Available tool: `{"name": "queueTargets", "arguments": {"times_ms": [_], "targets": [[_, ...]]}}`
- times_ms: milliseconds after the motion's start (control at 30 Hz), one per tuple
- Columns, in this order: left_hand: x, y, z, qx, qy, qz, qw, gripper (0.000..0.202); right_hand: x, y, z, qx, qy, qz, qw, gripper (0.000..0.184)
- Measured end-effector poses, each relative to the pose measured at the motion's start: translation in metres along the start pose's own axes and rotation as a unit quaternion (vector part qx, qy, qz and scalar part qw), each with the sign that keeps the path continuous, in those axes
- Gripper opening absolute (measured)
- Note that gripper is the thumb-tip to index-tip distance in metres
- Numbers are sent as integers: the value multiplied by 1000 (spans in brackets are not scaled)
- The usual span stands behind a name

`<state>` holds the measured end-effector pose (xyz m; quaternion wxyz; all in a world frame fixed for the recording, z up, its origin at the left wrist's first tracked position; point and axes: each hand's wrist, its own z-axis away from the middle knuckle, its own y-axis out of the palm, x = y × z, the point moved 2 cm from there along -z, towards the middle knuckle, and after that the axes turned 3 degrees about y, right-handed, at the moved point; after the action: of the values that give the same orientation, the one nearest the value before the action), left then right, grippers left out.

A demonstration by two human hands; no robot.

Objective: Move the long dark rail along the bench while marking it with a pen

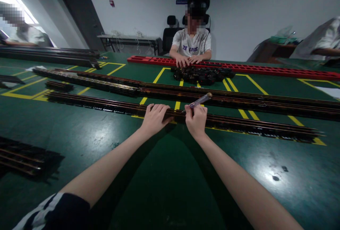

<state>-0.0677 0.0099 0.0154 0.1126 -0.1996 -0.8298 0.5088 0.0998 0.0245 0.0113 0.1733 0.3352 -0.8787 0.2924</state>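
My left hand (pixel 154 116) rests palm down on a long dark rail (pixel 106 105) that runs across the green table (pixel 164 173), its fingers curled over the rail's top. Just to its right, my right hand (pixel 196 120) is closed around a thin pen-like tool (pixel 199 100) with a clear shaft and a brown tip, the tip pointing up and to the right. The lower end of the tool touches the same rail between my two hands.
More long dark rails (pixel 239 97) lie parallel behind. A person sits across the table with both hands on a pile of small black parts (pixel 203 74), beside a long red tray (pixel 265 70). Short rail pieces (pixel 21 159) lie at the near left. Other people sit at far left and right.
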Motion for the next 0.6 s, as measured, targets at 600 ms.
{"name": "queueTargets", "arguments": {"times_ms": [600], "targets": [[-1, 2, 2, -4, -4, -8, 1000, 35, 1, 0, 0, 15, 2, -3, 1000, 30]]}}
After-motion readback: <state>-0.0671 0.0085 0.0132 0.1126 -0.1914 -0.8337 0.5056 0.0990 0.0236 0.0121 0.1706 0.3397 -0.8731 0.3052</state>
